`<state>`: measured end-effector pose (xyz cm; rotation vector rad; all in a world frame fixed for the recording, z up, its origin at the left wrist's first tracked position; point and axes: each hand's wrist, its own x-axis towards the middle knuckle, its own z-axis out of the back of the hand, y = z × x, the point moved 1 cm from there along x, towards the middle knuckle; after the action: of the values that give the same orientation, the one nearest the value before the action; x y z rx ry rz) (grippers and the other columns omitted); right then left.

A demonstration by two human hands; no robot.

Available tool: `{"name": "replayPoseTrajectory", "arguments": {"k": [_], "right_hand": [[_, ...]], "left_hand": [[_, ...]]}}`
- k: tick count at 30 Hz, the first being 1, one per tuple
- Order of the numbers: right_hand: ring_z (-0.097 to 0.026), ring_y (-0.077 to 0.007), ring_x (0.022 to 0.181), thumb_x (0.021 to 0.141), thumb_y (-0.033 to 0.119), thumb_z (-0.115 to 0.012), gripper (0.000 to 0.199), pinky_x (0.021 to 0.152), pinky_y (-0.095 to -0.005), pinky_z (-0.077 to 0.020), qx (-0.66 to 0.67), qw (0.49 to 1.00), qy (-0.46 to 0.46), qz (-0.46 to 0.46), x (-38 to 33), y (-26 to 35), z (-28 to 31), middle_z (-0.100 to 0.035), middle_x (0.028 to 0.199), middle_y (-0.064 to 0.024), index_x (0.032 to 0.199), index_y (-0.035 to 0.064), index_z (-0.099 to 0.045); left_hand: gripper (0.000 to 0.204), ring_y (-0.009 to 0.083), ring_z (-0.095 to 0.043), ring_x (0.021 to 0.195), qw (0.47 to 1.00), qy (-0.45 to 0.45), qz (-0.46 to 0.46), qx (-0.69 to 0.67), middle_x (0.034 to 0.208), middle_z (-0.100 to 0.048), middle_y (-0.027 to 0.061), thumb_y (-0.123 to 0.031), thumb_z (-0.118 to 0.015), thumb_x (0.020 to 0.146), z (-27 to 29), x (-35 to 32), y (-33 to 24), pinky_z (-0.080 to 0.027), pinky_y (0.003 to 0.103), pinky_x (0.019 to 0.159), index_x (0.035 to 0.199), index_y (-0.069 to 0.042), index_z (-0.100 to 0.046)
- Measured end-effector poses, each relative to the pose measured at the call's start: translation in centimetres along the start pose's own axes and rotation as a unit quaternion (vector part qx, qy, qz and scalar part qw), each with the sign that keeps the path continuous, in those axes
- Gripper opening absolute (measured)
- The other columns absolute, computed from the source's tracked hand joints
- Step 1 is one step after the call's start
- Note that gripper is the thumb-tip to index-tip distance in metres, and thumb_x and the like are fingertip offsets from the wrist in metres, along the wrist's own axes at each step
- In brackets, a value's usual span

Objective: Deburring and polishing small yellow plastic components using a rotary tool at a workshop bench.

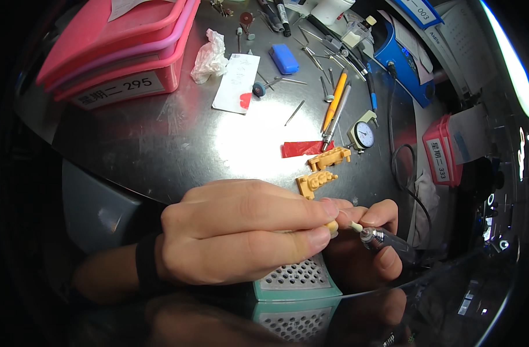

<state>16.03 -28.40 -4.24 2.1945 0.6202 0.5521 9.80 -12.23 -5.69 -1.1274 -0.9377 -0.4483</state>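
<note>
My left hand [241, 234] pinches a small yellowish dental piece [333, 226] between thumb and fingertips; most of it is hidden by the fingers. My right hand [385, 215] is wrapped round a rotary handpiece [395, 245] with a metal collar. A pale, pointed grinding tip [356, 226] sticks out of the handpiece toward the dental piece; whether the two touch, I cannot tell. Just beyond my hands lie two tan dental model sections [330, 157] with tooth shapes, the nearer one [314, 184] close to my left fingers. Below my hands is a perforated metal grate [296, 277] in a green frame.
Stacked pink trays [125, 63] stand at the far left. Nearby lie crumpled tissue [210, 56], a white paper slip [235, 84], a blue block [284, 59] and red film [302, 148]. An orange pen [335, 101], dial gauge [364, 134] and cable [393, 159] are to the right.
</note>
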Motion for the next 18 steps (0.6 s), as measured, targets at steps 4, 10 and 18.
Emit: {"name": "replayPoseTrajectory", "arguments": {"k": [4, 10, 18], "right_hand": [[-0.058, -0.0427, 0.107, 0.081, 0.026, -0.049, 0.04, 0.098, -0.05, -0.0432, -0.037, 0.999, -0.018, -0.035, -0.1, 0.3, 0.1, -0.058, 0.106, -0.038, 0.102, -0.007, -0.045], [-0.058, -0.0416, 0.108, 0.079, 0.024, -0.054, 0.039, 0.099, -0.0498, -0.0429, -0.026, 0.997, -0.032, -0.06, -0.3, 0.6, 0.0, -0.058, 0.107, -0.0375, 0.103, -0.0054, -0.047], [-0.058, -0.0396, 0.109, 0.077, 0.025, -0.06, 0.04, 0.102, -0.0491, -0.0408, -0.076, 0.994, 0.034, -0.066, 0.3, 0.7, 1.6, -0.06, 0.109, -0.0341, 0.101, -0.0047, -0.049]], "left_hand": [[0.026, 0.0258, -0.069, 0.077, 1.0, -0.006, 0.003, 0.001, 0.098, -0.066, 0.0218, 0.004, -0.079, 0.067, -0.1, -0.1, 0.0, -0.058, 0.03, 0.066, 0.089, 0.002, -0.065], [0.034, 0.0255, -0.069, 0.079, 0.999, 0.04, 0.018, 0.018, 0.101, -0.063, 0.0195, 0.001, -0.081, 0.068, 0.6, 0.2, -0.5, -0.059, 0.03, 0.067, 0.096, 0.001, -0.063], [0.039, 0.0232, -0.069, 0.078, 0.999, -0.016, 0.014, 0.03, 0.098, -0.064, 0.0178, 0.005, -0.082, 0.066, -0.5, -0.2, -0.3, -0.058, 0.026, 0.065, 0.099, 0.0, -0.062]]}}
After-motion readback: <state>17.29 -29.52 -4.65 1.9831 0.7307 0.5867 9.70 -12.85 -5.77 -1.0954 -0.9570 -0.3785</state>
